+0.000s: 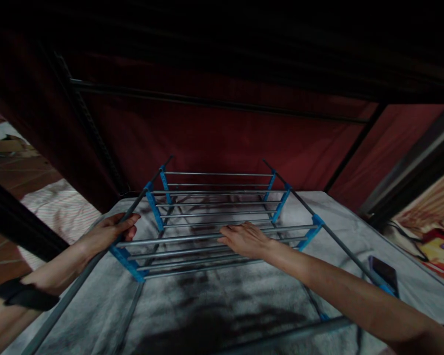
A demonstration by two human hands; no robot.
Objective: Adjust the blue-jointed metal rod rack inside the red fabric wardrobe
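At the far left, a pale striped cloth [59,212] is seen on the tiled floor. A black band [24,295] is worn on the left wrist. The left forearm is angled up and rightward from the lower left edge, with the elbow cut off from view. The left hand [113,231] is wrapped around the long grey side rail of a rack made of metal tubes and blue plastic brackets [185,239]; the fingers are clamped on that rail, right beside a blue bracket, and the thumb side is turned toward the middle.

The rack is laid out in the centre, on a surface covered with a greyish-white fabric [422,296], its far end near a dark red panel [222,133]. Its rows of parallel tubes are spanned between the two side rails.

The right hand [246,239] is placed over the top tube of the nearest complete row, right of that tube's middle. The back of the hand is turned upward, and the fingers are held together and bent over the tube; whether they are closed beneath it cannot be told. The right forearm is stretched diagonally from the lower right corner, passing above a near tube. Beyond the right rail, a dark flat phone [385,273] is left on the fabric, and farther right a red and yellow item [442,249] is seen.
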